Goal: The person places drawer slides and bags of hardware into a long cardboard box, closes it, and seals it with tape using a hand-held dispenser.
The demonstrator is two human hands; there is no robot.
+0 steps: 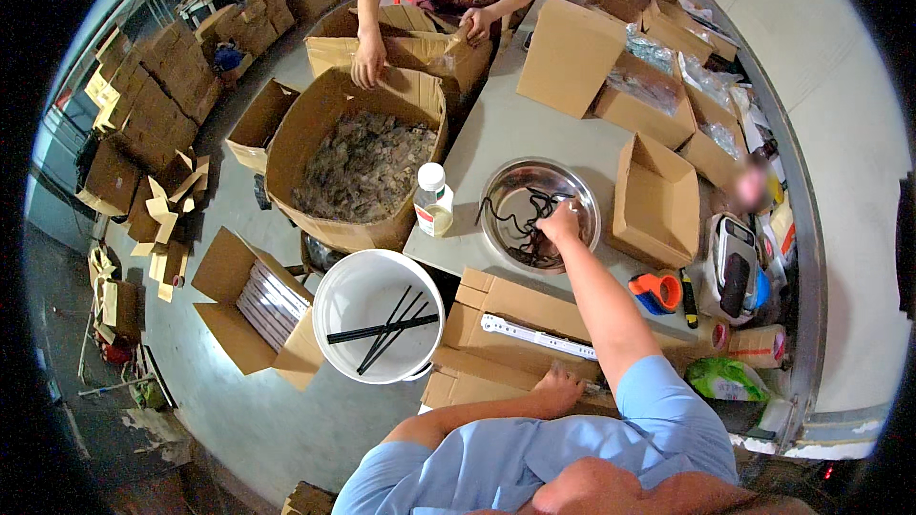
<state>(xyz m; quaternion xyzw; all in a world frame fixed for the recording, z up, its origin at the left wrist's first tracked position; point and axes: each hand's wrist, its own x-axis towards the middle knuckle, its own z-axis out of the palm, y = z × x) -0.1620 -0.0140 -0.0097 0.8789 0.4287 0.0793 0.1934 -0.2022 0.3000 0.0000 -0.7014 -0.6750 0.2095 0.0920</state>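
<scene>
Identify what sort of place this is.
Probably a packing or assembly workshop: stacked cardboard boxes, a large carton full of small parts, and a worktable bearing open cartons.

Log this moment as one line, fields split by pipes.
right hand: in metal bowl, at black cords | left hand: at open carton, near white rail | white bucket: holds black strips
</scene>
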